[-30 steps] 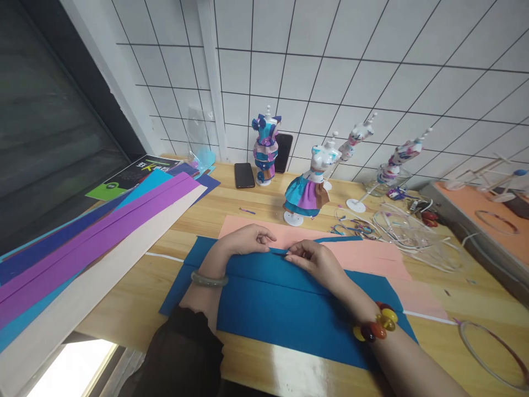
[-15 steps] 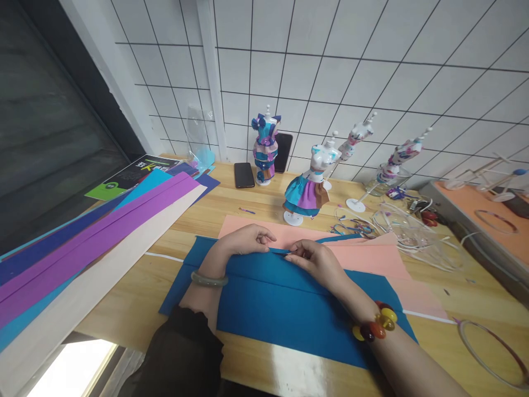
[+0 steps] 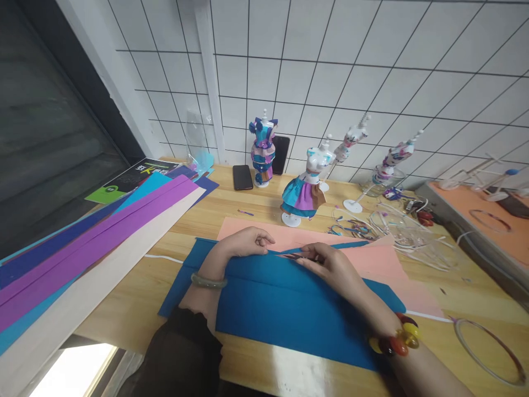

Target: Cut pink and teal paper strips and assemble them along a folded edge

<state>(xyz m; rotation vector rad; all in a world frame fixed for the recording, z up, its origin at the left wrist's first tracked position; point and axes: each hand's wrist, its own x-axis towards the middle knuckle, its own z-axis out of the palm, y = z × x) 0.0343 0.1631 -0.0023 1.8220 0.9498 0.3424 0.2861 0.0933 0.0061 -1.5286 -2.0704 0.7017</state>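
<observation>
A large sheet of blue crepe paper (image 3: pixel 273 309), creased along its width, lies in front of me. My left hand (image 3: pixel 248 241) rests at its far edge, thumb and fingers closed in a pinch on the paper. In my right hand (image 3: pixel 336 270) are small scissors (image 3: pixel 294 256), their blades pointing left at the cut in the sheet; the handles are mostly hidden by my fingers. A narrow blue strip (image 3: pixel 345 245), partly separated from the sheet, runs right beyond the cut. Underneath lies pink paper (image 3: pixel 372 264).
Dress-form figurines stand at the back, one in a multicoloured skirt (image 3: pixel 303 197). A black phone (image 3: pixel 242 177) lies near the wall. Folded coloured paper strips (image 3: pixel 136 220) are piled left. Tangled cords (image 3: pixel 397 231) and a hoop (image 3: pixel 487 353) sit on the right.
My right hand has drawn back to the right with the scissors, and more of the blades shows. My left hand has stayed at the paper's edge. The view has shifted slightly.
</observation>
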